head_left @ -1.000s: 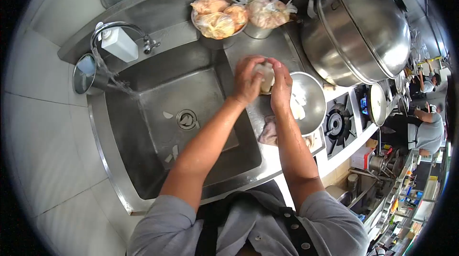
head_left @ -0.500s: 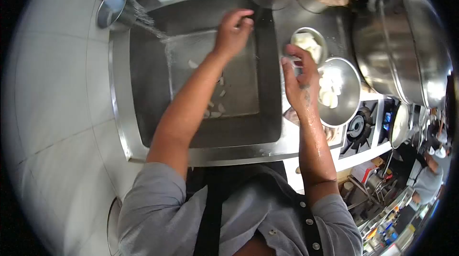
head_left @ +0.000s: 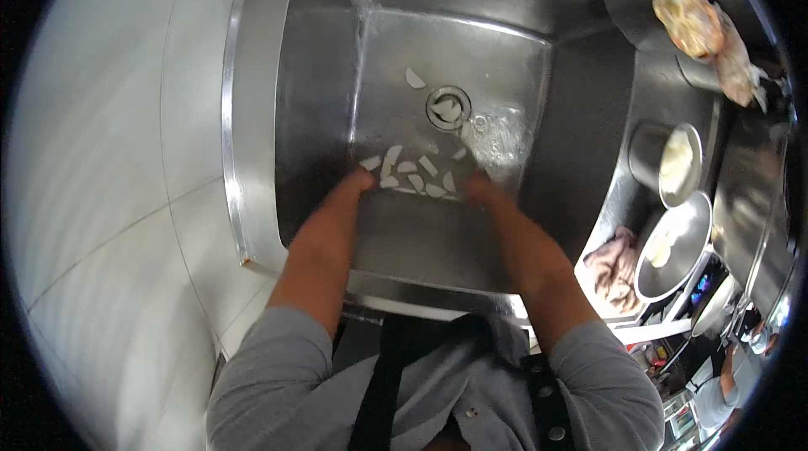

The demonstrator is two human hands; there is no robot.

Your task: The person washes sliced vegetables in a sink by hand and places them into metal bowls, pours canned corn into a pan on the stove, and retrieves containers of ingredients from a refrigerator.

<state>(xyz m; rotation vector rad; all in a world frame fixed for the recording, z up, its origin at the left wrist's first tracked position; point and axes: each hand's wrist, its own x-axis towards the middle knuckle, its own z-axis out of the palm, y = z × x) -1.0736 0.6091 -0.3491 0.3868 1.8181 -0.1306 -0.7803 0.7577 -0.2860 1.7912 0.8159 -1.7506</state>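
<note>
Both hands are down in a steel sink [head_left: 404, 241], on either side of a scatter of pale, curved slices [head_left: 416, 183] that look like a cut vegetable. My left hand [head_left: 365, 181] is beside the slices at the left, near a short white piece. To their right, my right hand [head_left: 478, 188] is low over the sink floor. Motion blurs the fingers of both hands, so what they hold, if anything, is hidden. A lone slice [head_left: 415, 78] lies farther back, and more pieces sit in the drain [head_left: 449, 108].
Water runs from the back left into the sink. On the right counter are a small pot [head_left: 656, 156] and a steel bowl [head_left: 699, 241], both with white pieces, plus a crumpled cloth [head_left: 614, 270]. Bagged food [head_left: 686, 9] sits behind. Another person [head_left: 715, 400] stands at far right.
My right hand has left the bowls on the right and come down into the sink. My left hand has drawn back toward me, low among the slices. The view has swung over the sink.
</note>
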